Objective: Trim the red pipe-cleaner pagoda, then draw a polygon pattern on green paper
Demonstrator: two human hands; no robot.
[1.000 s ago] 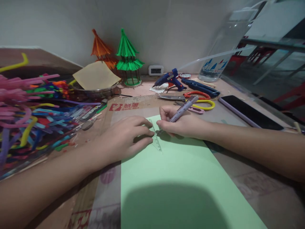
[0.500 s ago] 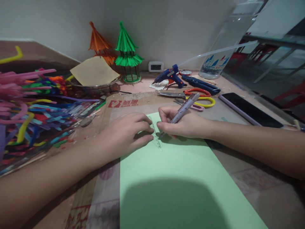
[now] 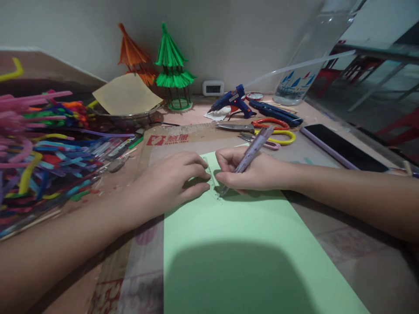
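Note:
A sheet of light green paper (image 3: 203,226) lies in front of me, with my shadow across its near part. My left hand (image 3: 178,176) rests at its upper left, curved fingers holding down a clear set square (image 3: 212,187); the rest of that tool is hidden under the fingers. In my right hand (image 3: 245,168) is a patterned purple pen (image 3: 253,150), gripped between thumb and fingers and slanting up to the right. Its tip touches the paper, or nearly so, right by the set square's edge, close to the lower corner.
Beyond the paper lie scissors (image 3: 275,135), a blue glue gun (image 3: 234,99), a utility knife (image 3: 278,114) and a phone (image 3: 342,148). Pipe cleaners (image 3: 49,161) crowd the left. Green (image 3: 173,56) and orange (image 3: 131,48) tiered models stand at the wall, near a large bottle (image 3: 301,65).
The pen tip has slid a short way towards me along the set square's edge. My left hand stays put on the set square. The view has tilted slightly.

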